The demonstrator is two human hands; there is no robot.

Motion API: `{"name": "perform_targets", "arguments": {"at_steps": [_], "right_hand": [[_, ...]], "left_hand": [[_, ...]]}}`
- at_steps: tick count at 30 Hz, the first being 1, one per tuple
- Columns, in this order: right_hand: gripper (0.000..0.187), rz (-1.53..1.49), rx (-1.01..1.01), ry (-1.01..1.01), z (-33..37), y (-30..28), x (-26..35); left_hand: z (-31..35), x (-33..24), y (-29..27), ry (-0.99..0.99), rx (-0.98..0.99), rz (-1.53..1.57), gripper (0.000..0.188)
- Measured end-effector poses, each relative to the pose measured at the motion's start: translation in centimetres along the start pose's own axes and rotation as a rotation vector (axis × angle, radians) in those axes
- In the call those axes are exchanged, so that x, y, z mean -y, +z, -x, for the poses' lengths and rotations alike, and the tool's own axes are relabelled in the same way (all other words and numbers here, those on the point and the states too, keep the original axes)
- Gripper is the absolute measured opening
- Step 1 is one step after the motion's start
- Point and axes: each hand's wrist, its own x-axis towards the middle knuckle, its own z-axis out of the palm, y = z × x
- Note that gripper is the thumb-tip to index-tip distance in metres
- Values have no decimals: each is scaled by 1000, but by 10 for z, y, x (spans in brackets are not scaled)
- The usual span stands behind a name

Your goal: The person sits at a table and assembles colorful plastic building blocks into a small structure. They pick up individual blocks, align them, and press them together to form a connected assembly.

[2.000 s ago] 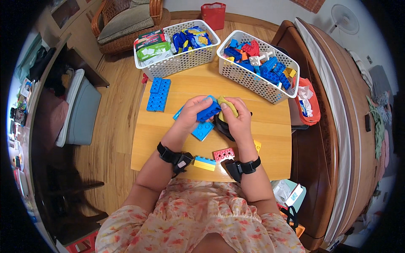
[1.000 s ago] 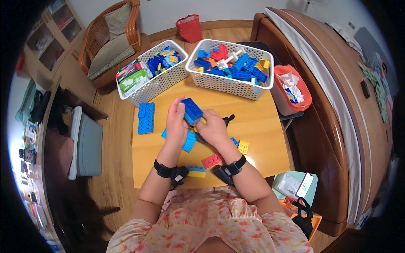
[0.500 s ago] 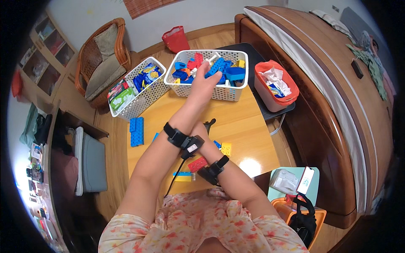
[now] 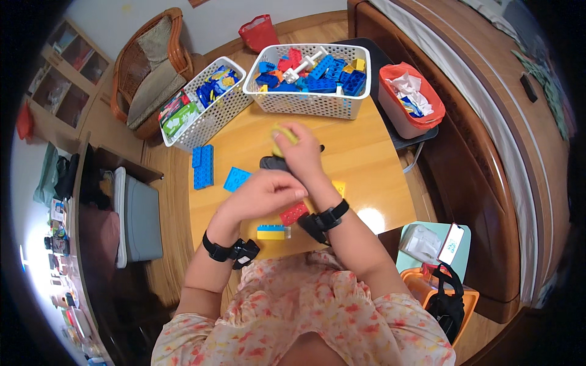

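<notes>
My right hand (image 4: 302, 155) is closed around a yellow piece (image 4: 284, 139), blurred by motion, above the middle of the table. Just below it, my left hand (image 4: 265, 192) has its fingers curled together beside my right wrist; anything in them is hidden. Under the hands lies a partly covered dark object (image 4: 273, 163). A light blue brick (image 4: 236, 179) is left of my left hand. Nearer me are a red brick (image 4: 294, 214) and a blue-and-yellow brick stack (image 4: 270, 232). A yellow brick (image 4: 339, 186) shows partly beside my right forearm.
A white basket (image 4: 305, 107) of toy bricks stands at the table's far edge, with a second white basket (image 4: 210, 122) of packets to its left. Joined blue bricks (image 4: 203, 166) lie at the left edge. A red-lined bin (image 4: 409, 119) stands at the right.
My left hand has drawn back from the brick basket toward me, uncrossing my forearms. My right hand, hidden before, now shows with the yellow piece. The view has shifted slightly.
</notes>
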Motion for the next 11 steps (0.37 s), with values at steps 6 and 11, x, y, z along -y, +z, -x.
{"name": "perform_targets", "arguments": {"at_steps": [6, 11], "right_hand": [[26, -301, -177, -57, -6, -21, 27], [22, -309, -190, -141, -4, -24, 31]], "left_hand": [[-10, 22, 42, 54, 28, -412, 37], [-36, 40, 50, 148, 108, -481, 44]]}}
